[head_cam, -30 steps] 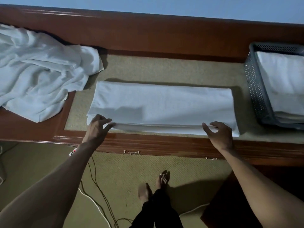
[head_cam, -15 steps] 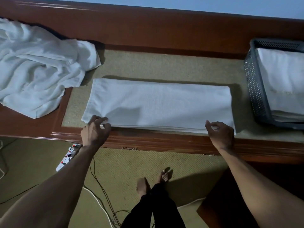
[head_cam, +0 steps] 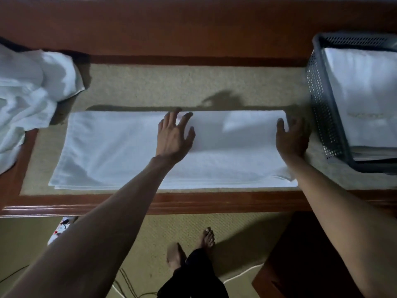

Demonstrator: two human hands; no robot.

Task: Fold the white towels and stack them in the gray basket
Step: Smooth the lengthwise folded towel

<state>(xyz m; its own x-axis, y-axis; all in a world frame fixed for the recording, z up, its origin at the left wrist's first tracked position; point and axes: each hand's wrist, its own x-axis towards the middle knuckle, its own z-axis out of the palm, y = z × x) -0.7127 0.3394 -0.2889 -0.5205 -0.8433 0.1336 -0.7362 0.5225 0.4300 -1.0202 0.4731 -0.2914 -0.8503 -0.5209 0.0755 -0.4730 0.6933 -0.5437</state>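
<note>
While left grip [head_cam: 175, 136] and right grip [head_cam: 292, 137] lie spread | towel [head_cam: 118, 151] (soft white) flat rectangle

Soft matt cloth towel [head_cam: 120, 151], crumpled cloth pile [head_cam: 28, 91], glossy reddish wood surface [head_cam: 193, 203] with rough woven beige inlay [head_cam: 171, 84], perforated grey plastic basket [head_cam: 322, 108], coarse textured floor [head_cam: 167, 229]

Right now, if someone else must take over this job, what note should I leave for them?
Left hand: open, flat on the middle of the long folded towel.
Right hand: open, at that towel's right end.
Done: folded towels lie in the gray basket, on the right.
Left: fold this towel shorter, put it in the basket, then fold the crumpled towel pile on the left.
</note>
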